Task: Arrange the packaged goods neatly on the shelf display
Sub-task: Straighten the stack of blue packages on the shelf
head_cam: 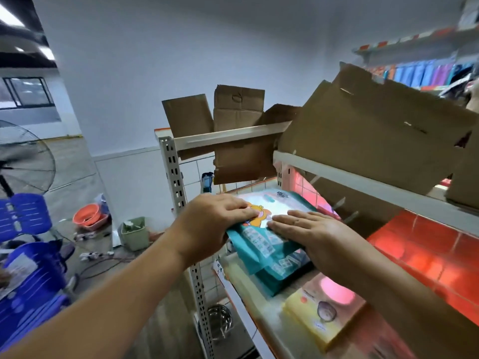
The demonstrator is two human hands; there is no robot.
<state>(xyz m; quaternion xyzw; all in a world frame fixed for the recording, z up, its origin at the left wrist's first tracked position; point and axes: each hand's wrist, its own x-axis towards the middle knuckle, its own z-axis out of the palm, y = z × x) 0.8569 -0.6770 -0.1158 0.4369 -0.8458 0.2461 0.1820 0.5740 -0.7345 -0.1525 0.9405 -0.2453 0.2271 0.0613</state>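
Note:
A teal and white package with a cartoon figure lies on top of a second teal package on the shelf board. My left hand grips the top package at its near left edge, thumb under, fingers over. My right hand lies flat on the package's near right part, fingers straight and pressing down. A yellow and pink package lies flat on the same shelf, nearer to me and to the right.
Flattened cardboard boxes crowd the shelf above, leaning over its white rail. A perforated upright post stands at the shelf's left corner. Red panels line the back. Blue crates, a fan, a green bin and an orange basin stand on the floor at left.

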